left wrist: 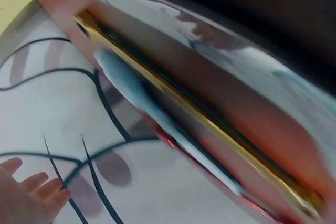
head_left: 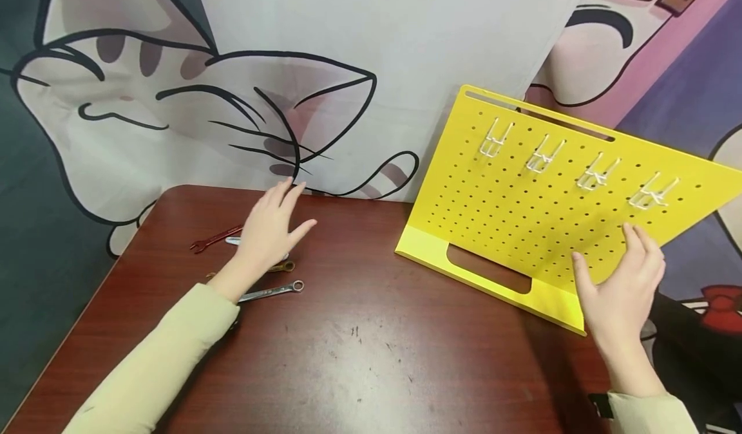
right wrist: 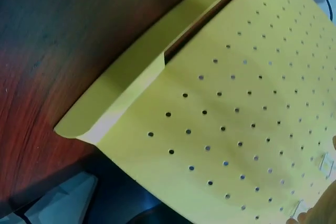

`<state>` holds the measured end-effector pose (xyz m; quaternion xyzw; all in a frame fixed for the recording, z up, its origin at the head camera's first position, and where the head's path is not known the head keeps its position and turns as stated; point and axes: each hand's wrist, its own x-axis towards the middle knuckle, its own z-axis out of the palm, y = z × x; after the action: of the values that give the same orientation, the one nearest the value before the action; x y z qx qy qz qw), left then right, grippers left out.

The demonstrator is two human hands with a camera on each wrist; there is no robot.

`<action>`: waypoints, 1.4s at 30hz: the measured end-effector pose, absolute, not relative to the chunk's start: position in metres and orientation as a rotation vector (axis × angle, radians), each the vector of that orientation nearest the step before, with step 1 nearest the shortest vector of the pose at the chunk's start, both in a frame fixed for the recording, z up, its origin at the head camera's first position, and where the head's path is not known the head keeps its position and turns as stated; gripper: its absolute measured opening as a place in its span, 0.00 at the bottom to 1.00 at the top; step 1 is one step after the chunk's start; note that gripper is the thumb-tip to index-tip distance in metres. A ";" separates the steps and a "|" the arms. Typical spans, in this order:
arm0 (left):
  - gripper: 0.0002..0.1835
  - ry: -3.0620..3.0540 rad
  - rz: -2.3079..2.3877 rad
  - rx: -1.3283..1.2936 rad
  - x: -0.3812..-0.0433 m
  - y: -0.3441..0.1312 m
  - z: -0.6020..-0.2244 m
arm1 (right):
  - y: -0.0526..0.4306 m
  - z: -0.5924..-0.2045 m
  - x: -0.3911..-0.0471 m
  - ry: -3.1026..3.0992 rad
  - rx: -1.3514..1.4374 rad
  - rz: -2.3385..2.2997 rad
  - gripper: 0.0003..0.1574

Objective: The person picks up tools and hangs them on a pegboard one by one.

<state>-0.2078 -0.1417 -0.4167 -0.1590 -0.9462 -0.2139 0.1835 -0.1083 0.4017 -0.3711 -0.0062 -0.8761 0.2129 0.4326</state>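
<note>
My left hand [head_left: 268, 225] hovers over several wrenches at the table's left side, fingers spread and holding nothing. Partly hidden beneath it lie a red wrench [head_left: 216, 238], a pale silver wrench [head_left: 234, 241] and a gold wrench [head_left: 283, 267]. Nearest to me is a chrome wrench [head_left: 272, 292], its ring end pointing right. In the left wrist view, the gold wrench [left wrist: 199, 119] lies alongside the pale one [left wrist: 131, 85]. My right hand [head_left: 625, 289], empty with thumb and fingers apart, is in front of the right side of a yellow pegboard [head_left: 498, 208].
Several white wire hooks [head_left: 594, 173] line the pegboard's upper part. The board stands tilted on its folded base at the back right of the brown table [head_left: 348, 357]. A cloth printed with a cartoon cat [head_left: 191, 125] hangs behind the table.
</note>
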 end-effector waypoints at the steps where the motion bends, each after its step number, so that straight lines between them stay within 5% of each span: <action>1: 0.41 -2.672 -0.633 -0.452 -0.211 -0.135 -0.417 | 0.404 -0.370 -0.109 -2.166 -0.025 0.538 0.49; 6: 0.39 -2.683 -0.876 -0.487 -0.226 -0.100 -0.420 | 0.415 -0.367 -0.108 -2.113 -0.128 0.572 0.42; 20: 0.34 -2.641 -1.344 -0.569 -0.260 -0.023 -0.440 | 0.430 -0.378 -0.106 -2.070 -0.426 0.750 0.41; 42: 0.30 -2.566 -1.662 -0.584 -0.285 0.057 -0.420 | 0.443 -0.404 -0.130 -1.939 -0.739 1.082 0.40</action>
<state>-0.2846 0.0568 -0.4204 -0.1877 -0.8243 -0.5340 0.0143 -0.1300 0.4432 -0.4042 -0.2909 -0.7630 0.4258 0.3899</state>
